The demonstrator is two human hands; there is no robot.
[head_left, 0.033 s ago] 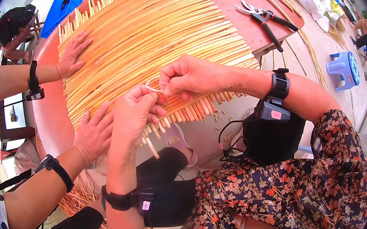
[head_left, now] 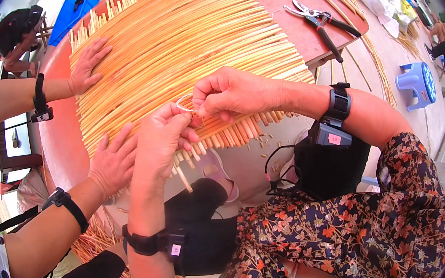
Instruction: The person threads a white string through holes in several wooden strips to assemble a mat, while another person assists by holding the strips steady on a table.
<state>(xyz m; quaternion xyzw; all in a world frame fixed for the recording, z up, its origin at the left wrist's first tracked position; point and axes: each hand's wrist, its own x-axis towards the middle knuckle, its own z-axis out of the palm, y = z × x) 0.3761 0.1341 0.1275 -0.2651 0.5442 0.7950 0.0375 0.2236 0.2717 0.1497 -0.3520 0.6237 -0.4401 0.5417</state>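
Observation:
A thin white cord (head_left: 185, 109) makes a small loop between my two hands at the near edge of a mat of straw-coloured stalks (head_left: 184, 49). My left hand (head_left: 163, 132) pinches one part of the cord between thumb and fingers. Close beside it, my right hand (head_left: 233, 93) is closed with thumb and forefinger on the cord's other side. Where the cord runs past my fingertips cannot be made out. On the left, a co-worker's hand (head_left: 117, 160) lies on the mat next to my left hand, and their other hand (head_left: 88, 65) rests flat higher up.
Red-handled pruning shears (head_left: 319, 24) lie on the reddish table (head_left: 305, 45) to the right of the mat. Loose stalks (head_left: 347, 1) stretch beyond them. A blue-purple stool (head_left: 417, 85) stands at right; a blue crate (head_left: 71, 16) is at far left. Cut bits litter the floor below.

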